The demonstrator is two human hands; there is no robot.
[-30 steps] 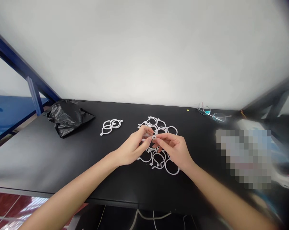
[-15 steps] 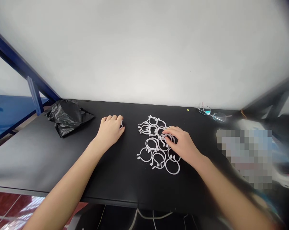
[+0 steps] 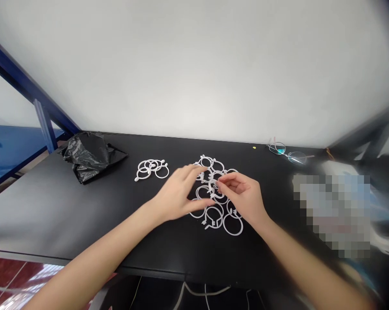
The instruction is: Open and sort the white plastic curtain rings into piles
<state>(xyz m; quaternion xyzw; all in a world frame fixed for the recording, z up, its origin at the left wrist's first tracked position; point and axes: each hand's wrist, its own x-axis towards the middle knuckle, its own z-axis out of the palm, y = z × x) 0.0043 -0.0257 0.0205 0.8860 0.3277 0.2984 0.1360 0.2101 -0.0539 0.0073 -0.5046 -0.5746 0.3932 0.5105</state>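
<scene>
A loose pile of white plastic rings (image 3: 232, 234) with small clasp ends lies on the black table. Over the pile, my right hand (image 3: 246, 193) pinches one white ring (image 3: 209, 187) between thumb and fingertips. My left hand (image 3: 180, 193) is open just to its left, thumb and fingers spread on either side of that ring. Whether the left fingers touch it I cannot tell. A smaller group of rings (image 3: 162, 176) lies further left, several of them overlapping, their ends looking joined. Parts of the pile are hidden by both hands.
A crumpled black plastic bag (image 3: 89, 157) sits at the back left of the table (image 3: 84, 219). Eyeglasses (image 3: 288, 154) rest at the back right. Nearer on the right is a blurred-out package (image 3: 336, 211). A white wall (image 3: 194, 77) stands behind, and cables (image 3: 207, 293) hang below the front edge.
My left hand has let go of the rings at left and moved right, opening beside my right hand. My right hand has lifted a ring from the pile.
</scene>
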